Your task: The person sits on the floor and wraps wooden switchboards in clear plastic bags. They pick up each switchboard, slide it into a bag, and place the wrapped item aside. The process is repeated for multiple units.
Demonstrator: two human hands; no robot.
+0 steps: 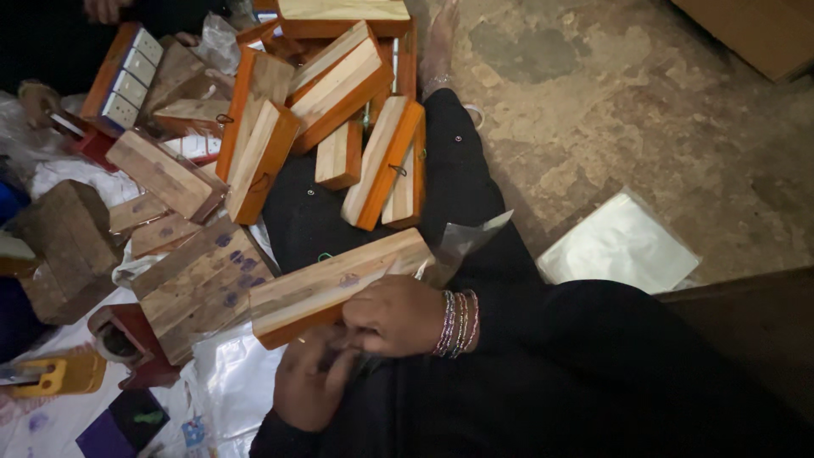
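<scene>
I've got my right hand [394,315] closed over the near end of a long wooden block [339,287], pale top w/ an orange-lacquered underside, fingers wrapped around its edge and bangles at the wrist. The block lies slanted across my lap, far end pointing up-right, w/ a sheet of clear plastic wrap [462,246] crumpled just behind it. My left hand [309,386] sits just below the block's near end, fingers curled in under the right hand (too dark there, so I can't tell if it's actually pinching anything). Ahead on my lap and the floor is a heap of similar wooden blocks [331,102], some pale, some orange-edged, a few darker ones to the left. A yellow tape dispenser [55,373] lies at the far left on white sheeting. A flat clear plastic bag [619,246] rests on the stone floor [644,110] to the right, well apart from the hands
</scene>
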